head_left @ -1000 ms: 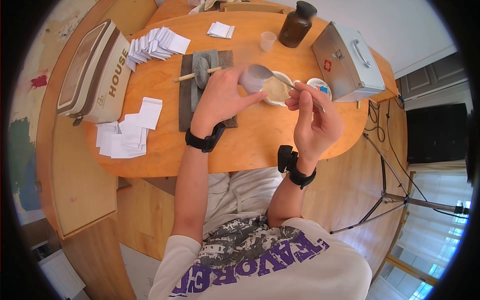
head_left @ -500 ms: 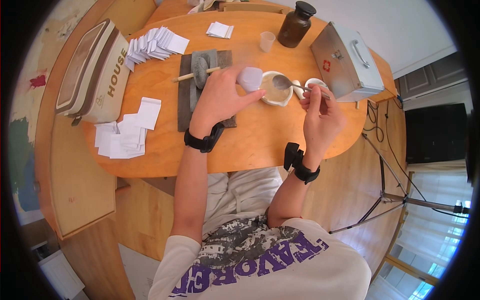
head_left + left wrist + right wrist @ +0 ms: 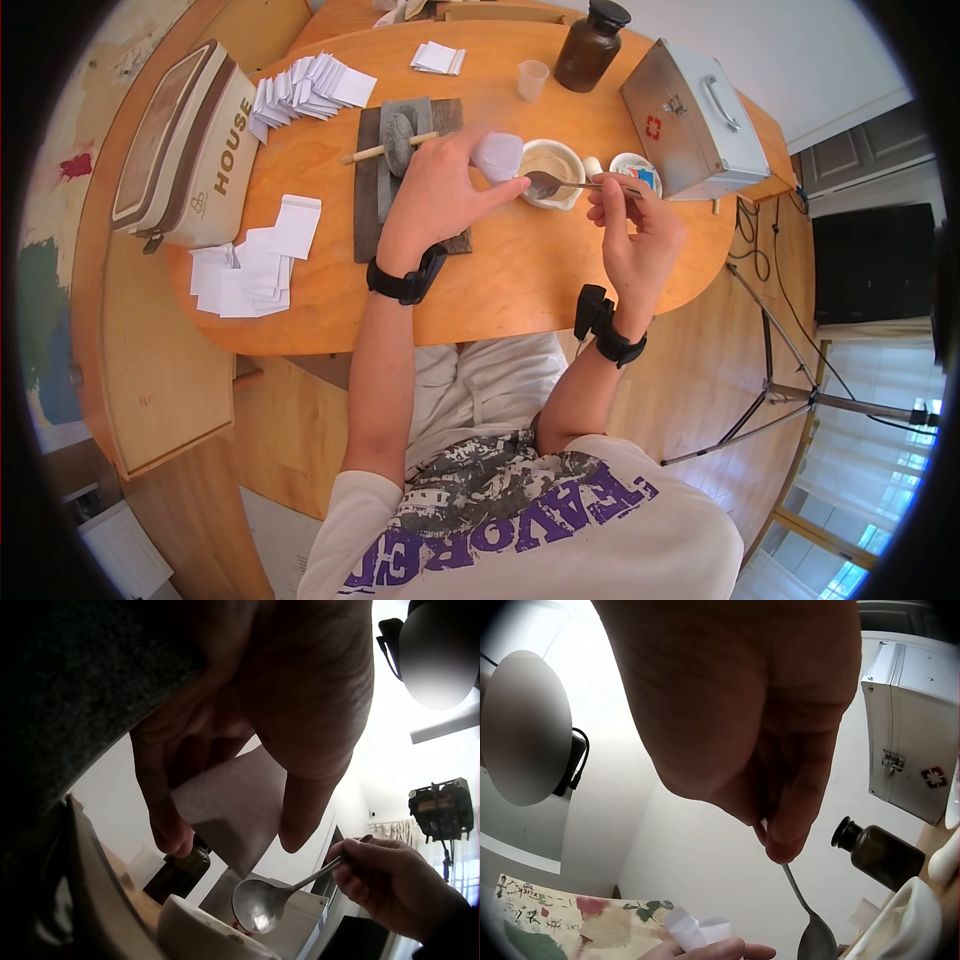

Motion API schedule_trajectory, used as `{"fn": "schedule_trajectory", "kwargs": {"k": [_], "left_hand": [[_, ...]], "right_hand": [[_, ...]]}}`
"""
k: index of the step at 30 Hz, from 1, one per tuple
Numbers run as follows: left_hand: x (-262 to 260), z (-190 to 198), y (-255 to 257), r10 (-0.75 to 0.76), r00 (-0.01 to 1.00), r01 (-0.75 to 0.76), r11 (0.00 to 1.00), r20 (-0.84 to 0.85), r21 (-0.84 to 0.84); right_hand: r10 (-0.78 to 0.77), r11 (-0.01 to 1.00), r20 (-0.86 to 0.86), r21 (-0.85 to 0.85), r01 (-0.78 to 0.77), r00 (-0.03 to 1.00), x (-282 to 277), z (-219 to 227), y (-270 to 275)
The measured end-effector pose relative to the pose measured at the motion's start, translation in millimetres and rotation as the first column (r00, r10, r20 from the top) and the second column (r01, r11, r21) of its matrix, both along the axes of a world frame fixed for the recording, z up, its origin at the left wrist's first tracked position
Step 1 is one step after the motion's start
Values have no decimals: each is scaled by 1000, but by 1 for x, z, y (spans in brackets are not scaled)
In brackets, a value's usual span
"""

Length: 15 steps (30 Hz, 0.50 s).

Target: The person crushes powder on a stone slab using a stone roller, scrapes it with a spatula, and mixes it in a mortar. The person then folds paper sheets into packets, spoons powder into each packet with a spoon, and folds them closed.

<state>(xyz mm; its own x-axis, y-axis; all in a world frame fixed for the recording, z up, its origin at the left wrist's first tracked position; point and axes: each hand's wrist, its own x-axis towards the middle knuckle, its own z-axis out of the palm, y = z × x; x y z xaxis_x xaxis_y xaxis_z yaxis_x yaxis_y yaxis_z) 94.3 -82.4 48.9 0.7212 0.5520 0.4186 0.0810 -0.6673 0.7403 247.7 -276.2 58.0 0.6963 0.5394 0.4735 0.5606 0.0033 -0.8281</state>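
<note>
My left hand holds a small white paper packet between thumb and fingers, beside the left rim of a white bowl. Pale beige powder lies in this bowl. In my right hand, thumb and fingers pinch the handle of a metal spoon. The spoon's head overlaps the bowl's left rim in the head view, close to my left thumb tip. In the left wrist view the spoon's head hangs just below the packet, above the bowl. The packet's inside is hidden.
Left of the bowl stands a grey stone wheel with a wooden rod on a dark board. White packets lie in several piles. Behind are a plastic cup and a brown bottle; a metal case stands right, a small dish before it.
The spoon was raised at the packet, then lowered over the powder to the right; now it has moved left to the bowl's rim by the packet. My left hand has stayed nearly still.
</note>
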Motion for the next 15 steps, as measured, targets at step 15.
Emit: {"fn": "schedule_trajectory", "kwargs": {"k": [15], "left_hand": [[0,-1,1,-6,1000,6,1000,-2,18]], "right_hand": [[-15,998,36,-55,17,999,3,-3,0]]}}
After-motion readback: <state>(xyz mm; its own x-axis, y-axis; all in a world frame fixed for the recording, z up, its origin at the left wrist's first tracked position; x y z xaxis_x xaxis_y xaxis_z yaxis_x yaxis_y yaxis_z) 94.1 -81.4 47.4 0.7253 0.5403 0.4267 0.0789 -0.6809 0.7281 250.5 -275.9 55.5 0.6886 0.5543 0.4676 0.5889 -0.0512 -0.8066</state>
